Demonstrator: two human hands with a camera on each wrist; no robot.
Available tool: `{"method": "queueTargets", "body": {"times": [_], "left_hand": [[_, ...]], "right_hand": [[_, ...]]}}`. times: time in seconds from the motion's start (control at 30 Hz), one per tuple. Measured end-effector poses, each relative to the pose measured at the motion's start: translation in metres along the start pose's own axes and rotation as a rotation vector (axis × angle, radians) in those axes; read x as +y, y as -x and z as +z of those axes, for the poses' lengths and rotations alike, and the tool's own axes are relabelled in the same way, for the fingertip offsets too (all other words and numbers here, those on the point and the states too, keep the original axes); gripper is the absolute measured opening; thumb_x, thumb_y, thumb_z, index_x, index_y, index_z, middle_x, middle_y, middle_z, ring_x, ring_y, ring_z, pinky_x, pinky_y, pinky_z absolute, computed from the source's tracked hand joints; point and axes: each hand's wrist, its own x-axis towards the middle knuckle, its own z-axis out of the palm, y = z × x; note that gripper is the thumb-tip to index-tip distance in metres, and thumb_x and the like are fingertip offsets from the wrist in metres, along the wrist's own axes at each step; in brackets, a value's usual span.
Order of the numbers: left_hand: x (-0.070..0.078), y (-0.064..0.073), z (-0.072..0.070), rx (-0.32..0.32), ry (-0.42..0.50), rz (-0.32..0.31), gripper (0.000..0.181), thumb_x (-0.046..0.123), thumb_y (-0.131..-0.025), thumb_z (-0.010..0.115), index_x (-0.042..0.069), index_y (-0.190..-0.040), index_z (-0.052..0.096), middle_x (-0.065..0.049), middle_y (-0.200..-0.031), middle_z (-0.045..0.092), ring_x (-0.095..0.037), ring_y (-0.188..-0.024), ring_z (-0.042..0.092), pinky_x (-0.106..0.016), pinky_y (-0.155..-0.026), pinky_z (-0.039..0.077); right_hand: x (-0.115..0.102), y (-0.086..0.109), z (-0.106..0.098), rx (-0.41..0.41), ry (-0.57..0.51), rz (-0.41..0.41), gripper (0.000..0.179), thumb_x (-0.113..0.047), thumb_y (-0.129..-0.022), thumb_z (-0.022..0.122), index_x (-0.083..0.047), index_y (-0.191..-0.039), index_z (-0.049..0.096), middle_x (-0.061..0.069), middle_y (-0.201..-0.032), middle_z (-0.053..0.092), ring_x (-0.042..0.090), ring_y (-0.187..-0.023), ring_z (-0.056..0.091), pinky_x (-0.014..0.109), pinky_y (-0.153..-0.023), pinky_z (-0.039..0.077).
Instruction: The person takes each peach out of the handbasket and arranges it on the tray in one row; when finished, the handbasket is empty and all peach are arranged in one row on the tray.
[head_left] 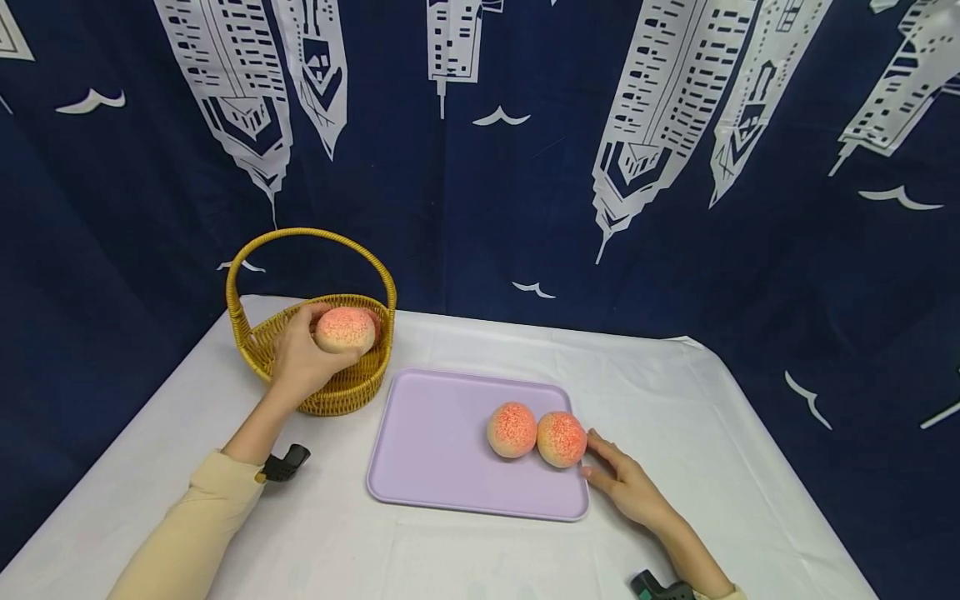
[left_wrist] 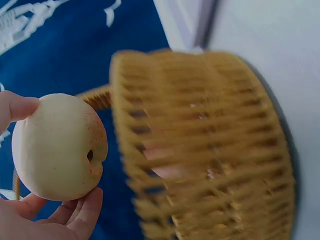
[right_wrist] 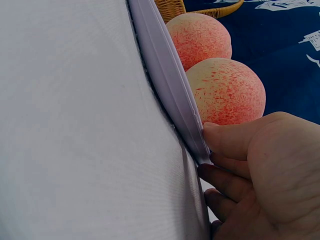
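My left hand (head_left: 303,354) holds a peach (head_left: 345,330) over the wicker basket (head_left: 341,403), thumb on one side and fingers round the other. In the left wrist view the pale underside of this peach faces the camera, beside the basket's rim. Two more red-speckled peaches, a left one (head_left: 512,430) and a right one (head_left: 562,439), sit side by side on the right part of the lilac tray (head_left: 435,450). At the tray's right edge, my right hand (head_left: 628,487) rests with thumb and fingertips against the rim, close to the right peach.
The basket's tall arched handle (head_left: 311,232) rises around the left hand's work. Something pinkish shows through the basket's weave in the left wrist view. A white cloth (head_left: 660,392) covers the table, and a dark blue printed curtain (head_left: 480,208) hangs behind it.
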Motion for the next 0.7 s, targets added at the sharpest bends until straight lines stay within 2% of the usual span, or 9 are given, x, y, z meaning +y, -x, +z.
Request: {"method": "queueTargets", "body": {"times": [0.07,0.13,0.17,0.2,0.3,0.37,0.47,0.5,0.7], "left_hand": [[0.007,0.004,0.003,-0.016,0.011,0.024,0.076,0.016,-0.071,0.083,0.0,-0.135,0.046,-0.023,-0.131,0.052,-0.04,-0.122,0.048,-0.057,-0.103,0.036],[0.015,0.008,0.007,-0.035,0.03,0.043,0.076,0.016,-0.07,0.083,0.002,-0.135,0.048,-0.021,-0.132,0.053,-0.039,-0.122,0.049,-0.056,-0.102,0.039],[0.018,0.01,0.01,-0.043,0.038,0.054,0.076,0.016,-0.069,0.084,0.003,-0.135,0.048,-0.02,-0.131,0.053,-0.038,-0.122,0.049,-0.056,-0.101,0.041],[0.022,0.012,0.013,-0.054,0.05,0.067,0.075,0.015,-0.069,0.084,0.003,-0.134,0.049,-0.02,-0.131,0.054,-0.037,-0.121,0.05,-0.055,-0.101,0.042],[0.031,0.02,0.024,-0.09,0.083,0.095,0.074,0.012,-0.066,0.085,0.003,-0.131,0.051,-0.018,-0.128,0.055,-0.035,-0.118,0.052,-0.052,-0.1,0.044],[0.036,0.025,0.033,-0.116,0.092,0.111,0.073,0.011,-0.065,0.085,0.001,-0.129,0.052,-0.018,-0.127,0.057,-0.034,-0.117,0.055,-0.05,-0.1,0.046],[0.043,0.033,0.046,-0.165,0.114,0.122,0.071,0.011,-0.064,0.086,0.0,-0.126,0.053,-0.019,-0.124,0.059,-0.032,-0.114,0.057,-0.048,-0.098,0.049],[0.045,0.035,0.05,-0.179,0.124,0.13,0.071,0.011,-0.064,0.086,0.0,-0.126,0.053,-0.018,-0.122,0.06,-0.032,-0.114,0.057,-0.047,-0.097,0.05],[0.052,0.047,0.074,-0.238,0.147,0.173,0.067,0.012,-0.063,0.086,0.003,-0.122,0.056,-0.012,-0.116,0.064,-0.027,-0.109,0.059,-0.042,-0.093,0.052]], "right_hand": [[0.0,0.0,0.0,0.004,0.01,-0.001,0.057,-0.023,-0.093,0.063,0.004,-0.141,0.046,0.027,-0.152,0.034,0.045,-0.144,0.023,0.011,-0.115,0.005],[0.001,0.0,-0.001,0.005,0.017,0.003,0.057,-0.024,-0.093,0.063,0.004,-0.141,0.047,0.027,-0.152,0.034,0.045,-0.144,0.024,0.017,-0.118,0.006],[0.001,0.0,-0.001,0.006,0.021,0.004,0.057,-0.024,-0.093,0.063,0.004,-0.141,0.047,0.027,-0.152,0.034,0.045,-0.144,0.024,0.025,-0.12,0.008],[0.001,0.001,-0.001,0.006,0.026,0.005,0.057,-0.024,-0.093,0.063,0.003,-0.141,0.047,0.027,-0.152,0.035,0.045,-0.144,0.024,0.033,-0.12,0.009],[0.001,0.0,-0.001,0.004,0.029,0.009,0.058,-0.024,-0.093,0.063,0.004,-0.141,0.047,0.027,-0.152,0.034,0.045,-0.144,0.024,0.045,-0.119,0.011],[0.001,0.0,-0.002,0.003,0.032,0.01,0.058,-0.024,-0.093,0.064,0.004,-0.141,0.047,0.027,-0.152,0.034,0.045,-0.144,0.024,0.056,-0.114,0.011],[0.001,0.0,-0.002,-0.001,0.032,0.016,0.058,-0.024,-0.093,0.064,0.003,-0.141,0.047,0.026,-0.152,0.034,0.045,-0.144,0.024,0.056,-0.114,0.011],[0.001,0.0,-0.002,-0.001,0.028,0.015,0.058,-0.024,-0.093,0.064,0.004,-0.141,0.047,0.026,-0.152,0.034,0.044,-0.144,0.024,0.049,-0.118,0.011],[0.001,-0.001,-0.002,-0.005,0.034,0.017,0.059,-0.024,-0.093,0.064,0.005,-0.141,0.046,0.027,-0.152,0.033,0.046,-0.144,0.023,0.055,-0.118,0.013]]}}
